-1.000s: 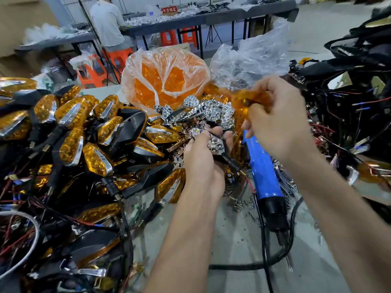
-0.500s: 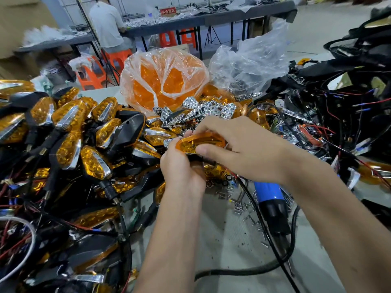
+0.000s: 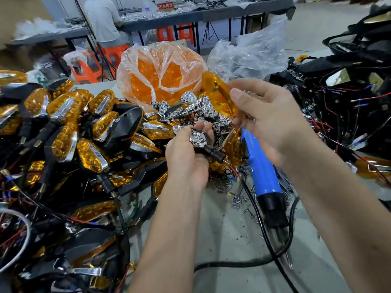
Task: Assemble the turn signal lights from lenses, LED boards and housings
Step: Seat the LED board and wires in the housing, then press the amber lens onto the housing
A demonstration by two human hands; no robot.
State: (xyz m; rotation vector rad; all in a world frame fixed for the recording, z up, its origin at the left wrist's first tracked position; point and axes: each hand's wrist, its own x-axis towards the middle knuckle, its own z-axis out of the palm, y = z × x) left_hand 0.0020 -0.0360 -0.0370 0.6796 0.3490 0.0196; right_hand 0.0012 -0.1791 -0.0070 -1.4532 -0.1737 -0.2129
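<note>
Left hand [image 3: 186,157] fingers curled round black housing [image 3: 201,142] w/ chrome reflector showing, no lens on yet. Right hand [image 3: 268,119] pinched amber lens [image 3: 220,96] above it, apart. Finished lights [image 3: 63,123] piled left; screwdriver [image 3: 262,176] lay untouched.

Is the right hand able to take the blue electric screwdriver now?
Probably not yet: the right hand pinches an amber plastic lens. The blue electric screwdriver lies uncovered just beneath it.
</note>
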